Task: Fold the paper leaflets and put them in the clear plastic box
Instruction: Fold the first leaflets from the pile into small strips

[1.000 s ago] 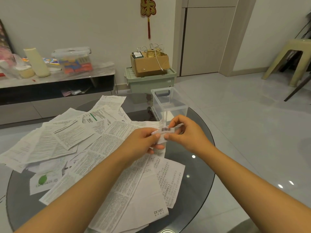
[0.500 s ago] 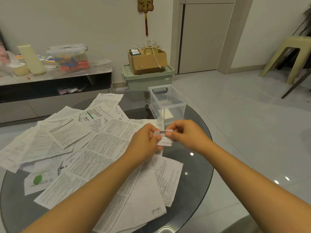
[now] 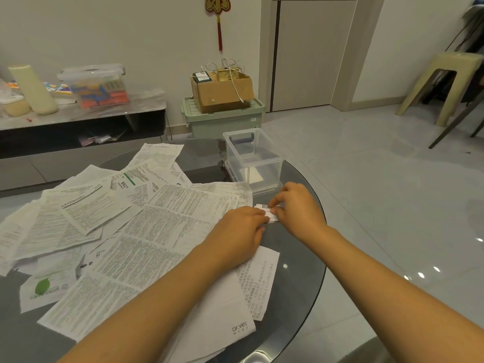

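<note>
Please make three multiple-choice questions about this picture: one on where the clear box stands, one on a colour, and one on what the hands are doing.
1. Where is the clear plastic box?
A. On the floor
B. At the far edge of the glass table, beyond the hands
C. On the stool

2. What colour is the storage bin under the cardboard box?
A. Pale green
B. Red
C. Black

3. What are the left hand and right hand doing?
A. Resting flat
B. Lifting the box
C. Pinching the small folded leaflet between them

Answers: 1 B, it stands on the glass behind the hands; 2 A, its lid and walls are pale green; 3 C, fingertips of both hands pinch the barcoded paper.
</note>
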Action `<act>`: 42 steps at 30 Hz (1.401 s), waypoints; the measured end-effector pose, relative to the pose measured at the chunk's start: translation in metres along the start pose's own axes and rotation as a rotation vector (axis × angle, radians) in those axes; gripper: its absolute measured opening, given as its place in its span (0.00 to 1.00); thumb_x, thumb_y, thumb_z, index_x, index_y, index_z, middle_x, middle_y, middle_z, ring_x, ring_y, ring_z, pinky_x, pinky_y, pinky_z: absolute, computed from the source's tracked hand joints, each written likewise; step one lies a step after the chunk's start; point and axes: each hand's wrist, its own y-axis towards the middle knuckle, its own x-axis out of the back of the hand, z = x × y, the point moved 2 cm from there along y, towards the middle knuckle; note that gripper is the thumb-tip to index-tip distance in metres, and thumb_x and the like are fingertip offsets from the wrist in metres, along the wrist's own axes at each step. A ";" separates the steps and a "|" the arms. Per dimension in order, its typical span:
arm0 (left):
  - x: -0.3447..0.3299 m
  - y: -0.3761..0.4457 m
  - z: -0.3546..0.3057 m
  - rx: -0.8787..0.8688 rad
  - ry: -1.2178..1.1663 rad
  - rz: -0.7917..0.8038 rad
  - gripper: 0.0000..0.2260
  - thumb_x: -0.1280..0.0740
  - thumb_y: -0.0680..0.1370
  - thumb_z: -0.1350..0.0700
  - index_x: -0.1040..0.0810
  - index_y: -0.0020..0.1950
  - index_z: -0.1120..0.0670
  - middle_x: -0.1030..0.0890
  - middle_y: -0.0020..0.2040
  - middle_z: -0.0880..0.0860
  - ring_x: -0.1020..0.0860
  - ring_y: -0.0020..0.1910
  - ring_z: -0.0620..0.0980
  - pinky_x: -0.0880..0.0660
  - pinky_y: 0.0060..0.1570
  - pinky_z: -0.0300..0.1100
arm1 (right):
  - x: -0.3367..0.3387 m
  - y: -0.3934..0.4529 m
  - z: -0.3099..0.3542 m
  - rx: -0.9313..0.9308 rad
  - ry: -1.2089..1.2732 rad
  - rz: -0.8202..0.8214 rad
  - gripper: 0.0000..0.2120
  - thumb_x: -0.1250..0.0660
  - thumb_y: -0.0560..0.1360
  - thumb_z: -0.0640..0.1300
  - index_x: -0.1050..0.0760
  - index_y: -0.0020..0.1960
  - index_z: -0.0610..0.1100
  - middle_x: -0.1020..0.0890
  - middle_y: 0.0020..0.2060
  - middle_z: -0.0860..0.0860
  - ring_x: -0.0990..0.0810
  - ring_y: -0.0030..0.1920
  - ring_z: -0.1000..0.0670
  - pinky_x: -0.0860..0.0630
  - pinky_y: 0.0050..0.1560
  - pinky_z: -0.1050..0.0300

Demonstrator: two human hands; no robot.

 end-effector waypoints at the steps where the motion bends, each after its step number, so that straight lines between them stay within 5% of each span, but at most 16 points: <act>1: 0.000 0.000 -0.001 -0.007 -0.003 -0.002 0.16 0.42 0.80 0.58 0.25 0.66 0.54 0.26 0.66 0.50 0.30 0.65 0.50 0.36 0.65 0.45 | -0.002 -0.001 0.000 0.018 -0.038 0.013 0.10 0.36 0.77 0.45 0.20 0.57 0.48 0.24 0.54 0.49 0.29 0.57 0.47 0.32 0.49 0.57; 6: -0.005 0.001 0.000 0.004 -0.035 0.022 0.17 0.44 0.80 0.57 0.28 0.69 0.53 0.29 0.68 0.48 0.33 0.67 0.48 0.39 0.64 0.45 | -0.010 -0.002 -0.002 0.032 -0.184 0.071 0.13 0.40 0.79 0.49 0.22 0.59 0.49 0.22 0.53 0.49 0.28 0.54 0.47 0.35 0.45 0.58; 15: -0.011 0.000 -0.006 0.112 -0.006 0.231 0.24 0.51 0.83 0.51 0.51 0.78 0.52 0.53 0.78 0.48 0.55 0.76 0.43 0.56 0.71 0.44 | -0.004 -0.009 -0.002 0.082 -0.148 0.112 0.13 0.42 0.80 0.45 0.22 0.60 0.49 0.22 0.56 0.50 0.30 0.56 0.47 0.29 0.53 0.53; 22: 0.030 -0.013 -0.012 0.117 -0.188 -0.097 0.18 0.43 0.81 0.57 0.32 0.71 0.49 0.34 0.74 0.49 0.39 0.73 0.45 0.46 0.72 0.43 | 0.016 -0.021 0.010 0.137 -0.096 0.000 0.14 0.39 0.79 0.49 0.23 0.62 0.51 0.23 0.60 0.52 0.30 0.59 0.48 0.32 0.55 0.58; 26: 0.049 -0.027 -0.003 0.244 -0.112 -0.106 0.17 0.41 0.80 0.55 0.29 0.69 0.51 0.32 0.72 0.48 0.36 0.71 0.46 0.44 0.73 0.47 | 0.025 -0.029 0.022 0.187 -0.082 -0.037 0.15 0.37 0.78 0.51 0.24 0.63 0.53 0.23 0.60 0.55 0.31 0.58 0.51 0.36 0.52 0.62; 35: 0.076 -0.082 0.025 0.413 -0.001 0.283 0.18 0.38 0.79 0.49 0.31 0.69 0.45 0.32 0.71 0.47 0.33 0.68 0.49 0.41 0.71 0.49 | 0.019 -0.049 0.051 0.299 0.010 0.012 0.16 0.33 0.75 0.53 0.23 0.61 0.52 0.23 0.57 0.57 0.32 0.60 0.55 0.32 0.57 0.61; 42: 0.089 -0.118 0.047 0.426 0.076 0.691 0.39 0.29 0.72 0.45 0.50 0.75 0.37 0.54 0.78 0.45 0.48 0.76 0.51 0.43 0.72 0.51 | 0.012 -0.051 0.060 0.321 0.021 0.104 0.14 0.32 0.74 0.54 0.21 0.58 0.53 0.22 0.55 0.57 0.31 0.58 0.56 0.29 0.55 0.60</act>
